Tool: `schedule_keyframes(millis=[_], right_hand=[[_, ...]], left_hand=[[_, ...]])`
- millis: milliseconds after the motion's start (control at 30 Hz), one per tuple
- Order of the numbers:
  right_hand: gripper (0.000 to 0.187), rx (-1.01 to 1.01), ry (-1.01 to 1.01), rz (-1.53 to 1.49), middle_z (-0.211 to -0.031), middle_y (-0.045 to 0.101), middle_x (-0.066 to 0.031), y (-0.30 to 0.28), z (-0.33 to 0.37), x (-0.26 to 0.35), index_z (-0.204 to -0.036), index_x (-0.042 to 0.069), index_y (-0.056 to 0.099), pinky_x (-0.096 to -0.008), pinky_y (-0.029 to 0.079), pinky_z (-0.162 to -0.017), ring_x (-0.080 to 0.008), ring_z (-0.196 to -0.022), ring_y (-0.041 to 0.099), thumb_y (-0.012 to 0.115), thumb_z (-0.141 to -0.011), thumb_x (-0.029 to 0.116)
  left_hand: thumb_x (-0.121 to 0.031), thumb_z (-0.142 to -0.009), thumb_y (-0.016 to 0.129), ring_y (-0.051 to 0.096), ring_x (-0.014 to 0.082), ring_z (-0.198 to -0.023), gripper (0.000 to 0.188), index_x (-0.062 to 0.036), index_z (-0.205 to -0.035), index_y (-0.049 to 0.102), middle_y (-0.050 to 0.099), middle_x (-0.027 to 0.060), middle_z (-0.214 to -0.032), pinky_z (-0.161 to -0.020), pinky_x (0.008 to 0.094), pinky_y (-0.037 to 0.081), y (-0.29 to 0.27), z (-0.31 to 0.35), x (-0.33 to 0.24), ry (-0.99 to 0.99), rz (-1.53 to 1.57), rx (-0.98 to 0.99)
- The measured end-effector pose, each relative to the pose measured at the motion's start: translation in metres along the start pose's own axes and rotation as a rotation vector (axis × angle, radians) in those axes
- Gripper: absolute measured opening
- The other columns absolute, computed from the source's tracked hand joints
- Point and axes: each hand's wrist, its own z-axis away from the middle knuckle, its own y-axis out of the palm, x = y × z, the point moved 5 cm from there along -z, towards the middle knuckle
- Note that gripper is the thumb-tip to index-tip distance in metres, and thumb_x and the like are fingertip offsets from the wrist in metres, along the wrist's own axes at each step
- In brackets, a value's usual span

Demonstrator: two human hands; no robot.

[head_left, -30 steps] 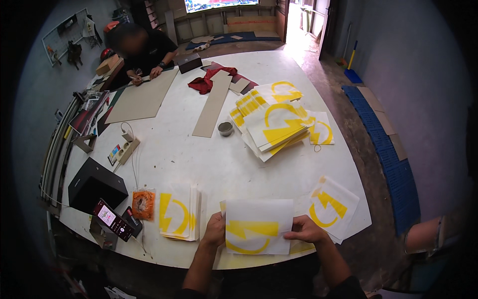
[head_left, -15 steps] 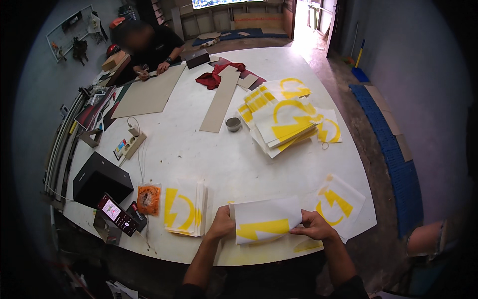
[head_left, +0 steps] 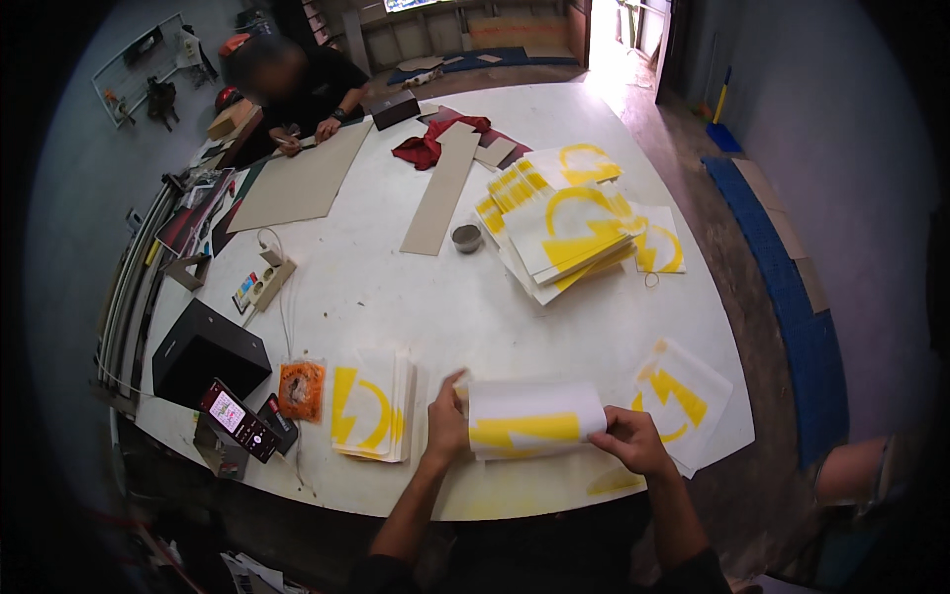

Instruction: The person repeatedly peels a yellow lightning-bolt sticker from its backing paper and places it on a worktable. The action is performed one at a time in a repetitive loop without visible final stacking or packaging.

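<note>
Between my hands is a white paper-like sheet [head_left: 534, 401] with a yellow shape on its lower part, bent over along its length. My left hand [head_left: 448, 424] is at its left edge, the forefinger raised and the rest of the grip partly hidden. My right hand [head_left: 635, 441] pinches the right edge between thumb and fingers. Just right of that hand lies a white sheet with a yellow bolt mark [head_left: 683, 396]. To the left stands a small stack of similar yellow-marked sheets [head_left: 371, 411].
A larger pile of yellow-marked sheets [head_left: 569, 233] lies beyond, beside a small round tin [head_left: 466, 239]. At left are a black box [head_left: 203, 351], a phone [head_left: 233, 411], an orange packet [head_left: 302, 389] and a power strip [head_left: 269, 284]. Across the white table, another person [head_left: 297, 99] leans over grey board [head_left: 302, 188].
The sheet's near edge has risen, so it looks shorter and more curled. My left forefinger has lifted at the left edge. The whole view has shifted slightly.
</note>
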Motion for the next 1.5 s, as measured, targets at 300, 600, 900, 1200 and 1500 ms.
schedule_keyframes(millis=[300,600,900,1200,1500], right_hand=[[0.016,-0.276,0.25,-0.08,-0.072,0.061,0.0075,-0.002,-0.013,-0.036,-0.094,0.003,0.064,-0.02,0.033,-0.055,0.002,-0.063,0.046,0.073,-0.104,0.012],[0.013,-0.205,0.354,-0.232,-0.079,0.071,0.001,-0.013,-0.016,-0.049,-0.1,0.0,0.068,-0.0218,0.045,-0.064,-0.0029,-0.069,0.059,0.072,-0.105,0.011],[0.049,0.029,0.245,-0.506,-0.132,0.071,-0.0151,0.003,-0.038,-0.052,-0.141,-0.008,0.06,-0.0311,0.057,-0.098,-0.0176,-0.109,0.071,0.077,-0.1,0.013],[0.054,-0.091,0.097,0.229,-0.119,0.076,-0.0134,-0.003,-0.047,-0.049,-0.143,-0.004,0.057,-0.0308,0.059,-0.091,-0.0146,-0.105,0.073,0.081,-0.095,0.006],[0.056,-0.255,0.27,0.306,-0.089,0.078,-0.0146,-0.008,-0.07,-0.041,-0.132,-0.009,0.06,-0.0267,0.054,-0.057,-0.0103,-0.066,0.069,0.087,-0.09,0.016]], left_hand=[[-0.015,-0.097,0.08,0.067,0.015,-0.08,0.019,0.003,-0.101,0.075,0.076,0.0102,-0.091,-0.077,0.0337,0.053,0.003,0.027,0.024,0.185,0.514,0.103],[-0.015,-0.099,0.079,0.069,0.0106,-0.093,0.023,0.0047,-0.11,0.074,0.077,0.0049,-0.102,-0.088,0.0258,0.053,0.018,0.008,-0.012,0.006,0.713,0.408],[-0.037,-0.106,0.069,0.065,0.0189,-0.12,0.051,0.0011,-0.139,0.064,0.071,0.0118,-0.132,-0.103,0.0345,0.051,0.037,-0.015,-0.005,-0.059,0.634,0.645],[-0.022,-0.099,0.077,0.055,0.0239,-0.141,0.079,-0.0026,-0.162,0.034,0.058,0.014,-0.152,-0.117,0.0393,0.044,0.032,-0.026,-0.014,0.268,0.601,0.603],[-0.017,-0.08,0.094,0.064,0.0273,-0.097,0.084,-0.0025,-0.149,0.049,0.067,0.0146,-0.11,-0.088,0.046,0.053,0.023,0.027,-0.038,0.7,-0.133,-0.375]])
